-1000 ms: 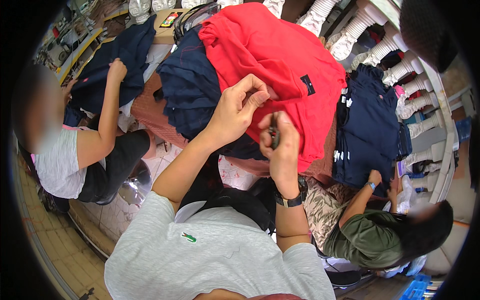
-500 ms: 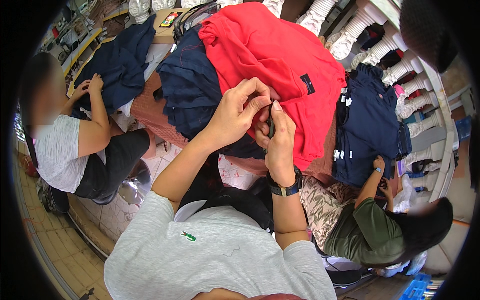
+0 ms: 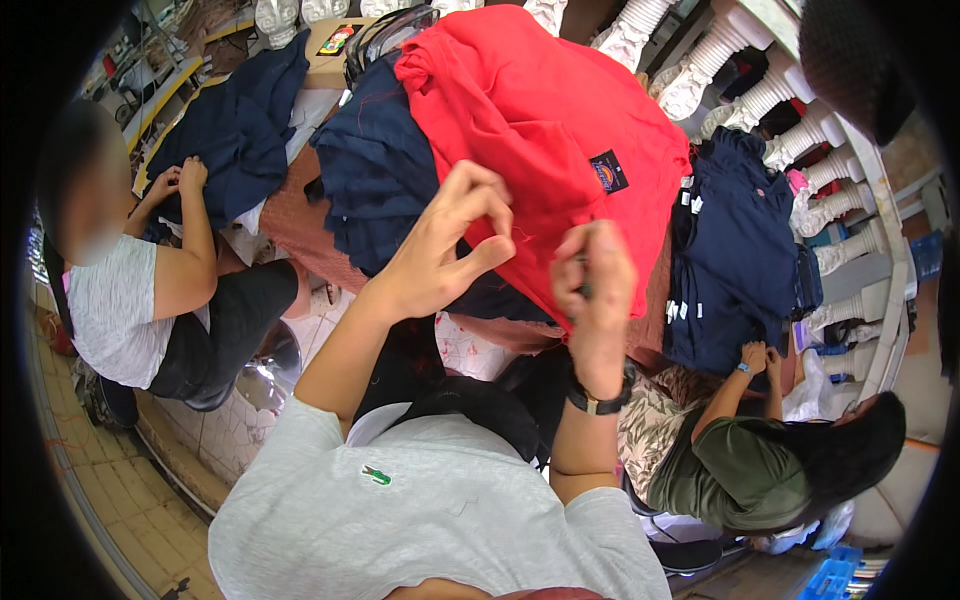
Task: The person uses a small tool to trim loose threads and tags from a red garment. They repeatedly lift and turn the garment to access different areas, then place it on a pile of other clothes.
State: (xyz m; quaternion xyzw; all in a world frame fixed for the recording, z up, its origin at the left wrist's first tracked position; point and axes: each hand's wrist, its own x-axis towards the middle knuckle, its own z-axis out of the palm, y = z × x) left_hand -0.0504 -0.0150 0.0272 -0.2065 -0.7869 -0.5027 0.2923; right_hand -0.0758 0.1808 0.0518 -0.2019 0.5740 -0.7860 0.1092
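Observation:
A red garment [image 3: 540, 110] lies spread over the pile in front of me, with a black woven label [image 3: 607, 172] face up on it. My left hand [image 3: 450, 245] hovers by its left part, thumb and fingers apart in a curve, holding nothing that I can see. A thin red thread [image 3: 522, 236] shows near the thumb. My right hand [image 3: 600, 285], blurred, is over the garment's near edge, fingers closed round a small dark tool [image 3: 584, 278]. Most of that tool is hidden in the hand, so its kind is unclear. Navy garments [image 3: 370, 160] lie under the red one.
A brown cloth [image 3: 310, 225] covers the table. On the left a seated person handles a navy garment [image 3: 235, 130]; on the right another has hands at a navy stack [image 3: 730, 270]. White balusters [image 3: 700, 80] line the far and right sides. A clear bag [image 3: 385, 35] lies behind the pile.
My hands have come apart and off the red cloth, the left moving left, the right moving right and nearer me. The garment's pinched part has dropped, and its label lies more fully in view.

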